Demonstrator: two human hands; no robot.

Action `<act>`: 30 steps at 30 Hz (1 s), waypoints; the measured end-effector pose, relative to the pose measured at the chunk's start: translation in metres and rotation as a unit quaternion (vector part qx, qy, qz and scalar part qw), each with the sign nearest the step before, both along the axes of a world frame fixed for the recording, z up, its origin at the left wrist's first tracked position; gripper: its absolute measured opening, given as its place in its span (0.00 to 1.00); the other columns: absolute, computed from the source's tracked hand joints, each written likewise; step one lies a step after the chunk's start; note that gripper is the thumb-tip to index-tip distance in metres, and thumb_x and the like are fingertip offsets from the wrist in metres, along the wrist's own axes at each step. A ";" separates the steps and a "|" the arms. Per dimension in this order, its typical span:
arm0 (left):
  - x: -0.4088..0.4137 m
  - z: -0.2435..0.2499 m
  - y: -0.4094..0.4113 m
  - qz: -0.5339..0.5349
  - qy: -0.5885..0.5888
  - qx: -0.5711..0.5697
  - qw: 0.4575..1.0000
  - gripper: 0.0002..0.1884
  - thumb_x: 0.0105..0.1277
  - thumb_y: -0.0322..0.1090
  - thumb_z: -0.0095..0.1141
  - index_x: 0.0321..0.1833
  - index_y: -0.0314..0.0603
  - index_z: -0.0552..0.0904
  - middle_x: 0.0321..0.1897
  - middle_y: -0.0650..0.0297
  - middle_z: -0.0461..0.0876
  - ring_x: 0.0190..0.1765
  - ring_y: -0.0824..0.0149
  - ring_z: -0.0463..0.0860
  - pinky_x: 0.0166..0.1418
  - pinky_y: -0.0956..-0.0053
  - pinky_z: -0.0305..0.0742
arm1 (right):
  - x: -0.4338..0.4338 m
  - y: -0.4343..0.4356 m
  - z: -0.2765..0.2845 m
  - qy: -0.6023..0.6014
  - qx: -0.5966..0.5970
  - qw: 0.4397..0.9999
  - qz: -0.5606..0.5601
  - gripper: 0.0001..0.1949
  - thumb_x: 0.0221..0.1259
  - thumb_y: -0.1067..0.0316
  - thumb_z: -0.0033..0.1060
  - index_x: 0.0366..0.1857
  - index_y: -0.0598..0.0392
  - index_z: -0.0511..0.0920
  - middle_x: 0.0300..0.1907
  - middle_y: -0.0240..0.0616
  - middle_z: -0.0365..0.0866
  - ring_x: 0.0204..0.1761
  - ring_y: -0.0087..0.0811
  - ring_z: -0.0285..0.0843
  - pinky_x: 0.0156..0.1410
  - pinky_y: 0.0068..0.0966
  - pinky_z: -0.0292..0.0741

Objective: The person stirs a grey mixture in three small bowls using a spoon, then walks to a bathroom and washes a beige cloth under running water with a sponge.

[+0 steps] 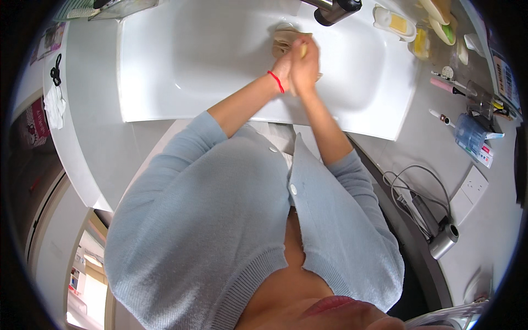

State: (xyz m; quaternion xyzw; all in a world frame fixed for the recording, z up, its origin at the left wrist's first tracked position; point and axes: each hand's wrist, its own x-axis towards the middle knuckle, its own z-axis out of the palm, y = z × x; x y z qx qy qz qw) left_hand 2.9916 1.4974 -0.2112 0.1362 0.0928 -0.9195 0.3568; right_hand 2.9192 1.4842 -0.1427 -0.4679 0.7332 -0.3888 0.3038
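Over the white sink basin (231,99), my two hands are pressed together on a beige cloth (284,40). My left hand (283,68), with a red string bracelet at its wrist, grips the cloth from below and the left. Against it lies my right hand (307,68), closed around a small yellow bar (303,50) that looks like soap. Part of the cloth spreads beyond my fingers toward the drain (284,25), and a little of it shows under my right wrist. My palms and most of the bar are hidden.
A dark metal faucet (336,11) overhangs the basin's far side. Soap dishes (394,23), toothbrushes (443,117) and a blue cup (470,133) line the right counter. Nearer lies a corded hair dryer (444,241) beside a wall socket (473,184). A white cloth (55,106) hangs at left.
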 end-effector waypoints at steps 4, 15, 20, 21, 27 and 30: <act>0.003 0.052 -0.003 -0.032 -0.170 0.016 0.985 0.16 0.75 0.45 0.44 0.61 0.51 0.72 0.53 0.64 0.78 0.54 0.65 0.79 0.60 0.61 0.76 | 0.015 0.018 -0.002 0.045 -0.006 0.999 -0.020 0.15 0.68 0.58 0.53 0.49 0.56 0.78 0.51 0.52 0.77 0.57 0.50 0.72 0.65 0.39 0.67; 0.020 0.028 0.000 -0.125 -0.499 -0.379 0.769 0.19 0.72 0.47 0.52 0.54 0.39 0.79 0.47 0.59 0.83 0.49 0.62 0.81 0.54 0.66 0.75 | -0.078 0.000 -0.016 -0.530 0.210 0.805 -0.164 0.29 0.68 0.42 0.51 0.59 0.58 0.67 0.48 0.41 0.77 0.48 0.37 0.78 0.55 0.34 0.79; 0.027 0.065 0.007 -0.158 -0.521 -0.560 0.624 0.25 0.68 0.52 0.58 0.55 0.36 0.78 0.50 0.56 0.82 0.48 0.59 0.81 0.54 0.65 0.75 | -0.065 0.017 -0.011 -0.460 0.171 0.866 -0.096 0.21 0.61 0.66 0.65 0.54 0.61 0.69 0.46 0.43 0.78 0.44 0.34 0.81 0.47 0.27 0.82; 0.028 0.069 0.010 -0.122 -0.492 -0.420 0.753 0.28 0.67 0.54 0.58 0.57 0.35 0.77 0.51 0.56 0.81 0.49 0.59 0.82 0.56 0.64 0.75 | -0.063 0.019 -0.007 -0.454 0.140 0.873 -0.111 0.21 0.60 0.69 0.65 0.55 0.62 0.69 0.46 0.44 0.78 0.44 0.35 0.81 0.47 0.27 0.82; 0.047 0.037 -0.012 -0.166 -0.090 0.131 0.973 0.41 0.59 0.62 0.64 0.64 0.36 0.69 0.59 0.57 0.77 0.58 0.60 0.79 0.62 0.62 0.75 | -0.064 0.035 0.009 -0.731 0.123 0.667 -0.074 0.27 0.70 0.53 0.51 0.66 0.60 0.65 0.63 0.49 0.72 0.64 0.47 0.72 0.68 0.41 0.71; 0.021 0.018 -0.026 -0.081 -0.056 0.036 0.994 0.28 0.67 0.47 0.60 0.63 0.36 0.71 0.58 0.55 0.79 0.57 0.59 0.81 0.63 0.63 0.76 | -0.057 0.037 0.019 -0.598 0.217 0.762 -0.120 0.24 0.72 0.56 0.48 0.65 0.59 0.66 0.63 0.49 0.72 0.64 0.47 0.70 0.71 0.40 0.68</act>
